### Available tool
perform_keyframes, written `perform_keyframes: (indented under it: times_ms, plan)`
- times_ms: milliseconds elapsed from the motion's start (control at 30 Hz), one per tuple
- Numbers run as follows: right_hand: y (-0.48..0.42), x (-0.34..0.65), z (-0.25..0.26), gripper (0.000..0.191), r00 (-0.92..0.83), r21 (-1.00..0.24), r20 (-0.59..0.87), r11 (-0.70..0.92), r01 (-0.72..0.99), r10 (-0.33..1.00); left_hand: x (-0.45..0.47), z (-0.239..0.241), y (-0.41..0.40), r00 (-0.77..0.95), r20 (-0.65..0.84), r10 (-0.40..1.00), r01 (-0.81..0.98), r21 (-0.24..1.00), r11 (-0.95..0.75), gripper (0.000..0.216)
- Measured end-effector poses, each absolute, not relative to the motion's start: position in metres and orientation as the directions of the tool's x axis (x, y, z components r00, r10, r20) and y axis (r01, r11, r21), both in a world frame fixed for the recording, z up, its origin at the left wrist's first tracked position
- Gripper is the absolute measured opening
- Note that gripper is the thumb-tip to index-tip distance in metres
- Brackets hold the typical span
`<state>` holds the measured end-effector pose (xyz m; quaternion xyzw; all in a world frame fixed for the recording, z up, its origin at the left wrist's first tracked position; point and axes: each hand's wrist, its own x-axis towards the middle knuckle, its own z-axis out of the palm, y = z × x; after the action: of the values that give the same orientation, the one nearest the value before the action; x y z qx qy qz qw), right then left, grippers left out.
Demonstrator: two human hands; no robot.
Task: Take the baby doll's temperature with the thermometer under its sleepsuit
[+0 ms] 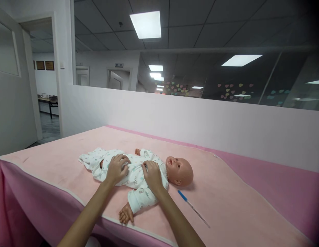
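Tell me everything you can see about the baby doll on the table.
The baby doll lies on its back on the pink blanket, bald head toward the right, mouth open. It looks like plastic and wears a white printed romper. One bare hand reaches toward the near table edge. The left hand and right hand both rest on its torso.

nothing is really showing up as readable here. the framed plaques (45, 65) on the far wall through the doorway are coming out way too small and blurry to make out any words. the small sign (119, 65) above the far door is looking like a dark smudge. the doll's romper (133, 171) is only showing little printed patterns, no lettering.
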<state>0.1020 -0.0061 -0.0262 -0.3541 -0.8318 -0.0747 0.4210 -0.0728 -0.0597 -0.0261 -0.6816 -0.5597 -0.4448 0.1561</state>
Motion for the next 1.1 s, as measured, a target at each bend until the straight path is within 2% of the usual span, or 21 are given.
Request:
perform_keyframes:
  times_ms: [133, 267, 433, 500, 633, 700, 767, 833, 900, 1000, 1100]
  plan:
    - [-0.007, 0.102, -0.026, 0.018, -0.396, -0.162, 0.758, 0.737, 0.657, 0.519, -0.077, -0.025, -0.061, -0.052, 0.770, 0.636, 0.913, 0.294, -0.282, 0.014]
    - [-0.007, 0.103, -0.026, 0.017, -0.380, -0.173, 0.764, 0.733, 0.658, 0.522, -0.074, -0.024, -0.061, -0.079, 0.793, 0.605, 0.904, 0.313, -0.292, 0.013]
    - [-0.007, 0.101, -0.027, 0.017, -0.362, -0.177, 0.775, 0.728, 0.662, 0.518, -0.073, -0.026, -0.058, -0.157, 0.791, 0.591, 0.913, 0.345, -0.219, 0.013]
    - [-0.010, 0.102, -0.024, 0.016, -0.365, -0.153, 0.785, 0.729, 0.668, 0.500, -0.076, -0.028, -0.055, -0.190, 0.794, 0.577, 0.922, 0.346, -0.174, 0.011]
    - [-0.027, 0.124, -0.010, 0.026, -0.363, -0.090, 0.808, 0.707, 0.702, 0.463, -0.081, -0.031, -0.053, -0.263, 0.820, 0.509, 0.934, 0.348, -0.079, 0.018]
    - [-0.041, 0.154, -0.009, 0.022, -0.290, -0.136, 0.816, 0.654, 0.744, 0.500, -0.082, -0.032, -0.054, -0.287, 0.844, 0.453, 0.936, 0.347, -0.052, 0.019]
    - [-0.057, 0.195, -0.018, 0.020, -0.119, -0.256, 0.803, 0.519, 0.815, 0.583, -0.080, -0.033, -0.055, -0.281, 0.879, 0.385, 0.940, 0.332, -0.072, 0.019]
    - [-0.072, 0.240, -0.037, 0.023, 0.062, -0.320, 0.762, 0.292, 0.901, 0.645, -0.075, -0.035, -0.056, -0.223, 0.919, 0.326, 0.949, 0.281, -0.145, 0.018]
    - [-0.085, 0.277, -0.059, 0.027, 0.152, -0.313, 0.698, 0.109, 0.943, 0.700, -0.069, -0.039, -0.057, -0.118, 0.953, 0.281, 0.953, 0.188, -0.237, 0.017]
    - [-0.096, 0.304, -0.079, 0.025, 0.117, -0.251, 0.612, 0.052, 0.967, 0.782, -0.059, -0.043, -0.058, 0.109, 0.976, 0.187, 0.936, -0.038, -0.350, 0.020]
    - [-0.099, 0.303, -0.078, 0.025, 0.094, -0.264, 0.506, 0.050, 0.963, 0.857, -0.052, -0.043, -0.064, 0.320, 0.945, 0.075, 0.879, -0.266, -0.396, 0.026]
